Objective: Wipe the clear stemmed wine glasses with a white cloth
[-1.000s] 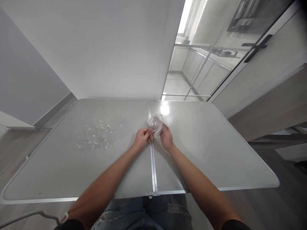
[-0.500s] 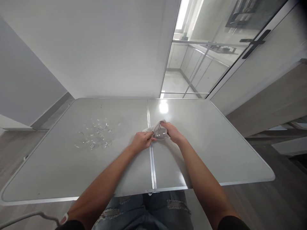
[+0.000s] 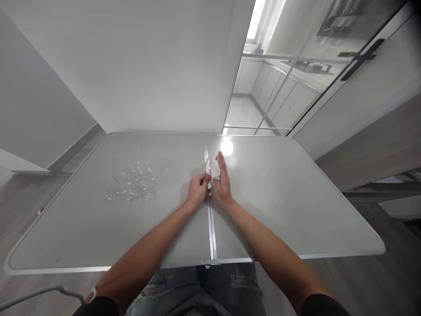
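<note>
Above the table's centre seam, my left hand (image 3: 198, 188) pinches the lower end of a clear rounded glass-like piece (image 3: 208, 166). Its exact kind is hard to make out. My right hand (image 3: 223, 182) stands upright on the other side, with fingers fairly straight, pressing a white cloth (image 3: 215, 168) to the piece. The thumb and part of the cloth are hidden. To the left, several similar clear rounded pieces (image 3: 149, 195) lie in a loose cluster on the table.
The pale folding table (image 3: 279, 197) has a metal rim and a metal centre seam (image 3: 211, 232). A white wall (image 3: 158, 70) and a glass-paned door (image 3: 272, 87) stand behind it. A grey cable (image 3: 42, 291) runs at the lower left.
My right hand has swung inward to the left, and its fingers now point upward. The clear piece and cloth have turned upright between my hands. The cluster stays put.
</note>
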Demonstrator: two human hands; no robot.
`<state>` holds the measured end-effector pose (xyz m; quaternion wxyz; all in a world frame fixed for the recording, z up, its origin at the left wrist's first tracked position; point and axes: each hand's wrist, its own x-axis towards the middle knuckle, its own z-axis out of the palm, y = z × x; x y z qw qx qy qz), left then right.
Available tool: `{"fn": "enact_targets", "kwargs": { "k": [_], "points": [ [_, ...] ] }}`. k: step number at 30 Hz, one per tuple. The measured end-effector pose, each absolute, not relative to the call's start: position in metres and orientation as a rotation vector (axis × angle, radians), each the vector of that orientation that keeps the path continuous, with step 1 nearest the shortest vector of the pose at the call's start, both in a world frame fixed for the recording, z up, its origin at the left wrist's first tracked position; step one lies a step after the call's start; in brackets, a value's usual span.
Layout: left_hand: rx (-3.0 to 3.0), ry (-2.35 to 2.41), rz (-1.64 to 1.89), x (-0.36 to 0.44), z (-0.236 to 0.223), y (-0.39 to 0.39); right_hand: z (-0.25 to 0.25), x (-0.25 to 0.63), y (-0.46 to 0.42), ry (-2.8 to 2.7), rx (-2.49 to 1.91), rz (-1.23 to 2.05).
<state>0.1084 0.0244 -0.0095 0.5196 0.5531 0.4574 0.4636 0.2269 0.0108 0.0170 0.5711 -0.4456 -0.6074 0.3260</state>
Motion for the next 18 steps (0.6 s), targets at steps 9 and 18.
{"fn": "enact_targets", "kwargs": {
  "k": [9, 18],
  "points": [
    [2.271, 1.332, 0.897, 0.096, -0.004, 0.022, 0.038, 0.27, 0.028, -2.125, -1.15, 0.404],
    [2.395, 1.137, 0.861, 0.084, -0.008, 0.023, 0.042, 0.292, 0.027, -1.379, -0.896, 1.623]
  ]
}}
